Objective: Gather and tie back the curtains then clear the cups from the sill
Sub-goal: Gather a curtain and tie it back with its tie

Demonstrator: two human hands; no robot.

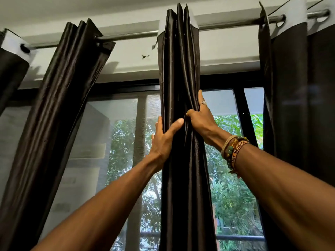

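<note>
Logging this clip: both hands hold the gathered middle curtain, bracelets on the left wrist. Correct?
No. The head view shows the bracelets on the right wrist. The left hand and right hand do hold the gathered middle curtain.

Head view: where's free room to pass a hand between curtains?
Widest gap: between the left dark brown satin curtain bunch and the middle dark brown satin curtain bunch, in front of the grey window screen. Narrower gap between it and the right dark curtain panel, crossed by the right forearm. Crowded: where left hand and right hand grip the middle bunch.
</note>
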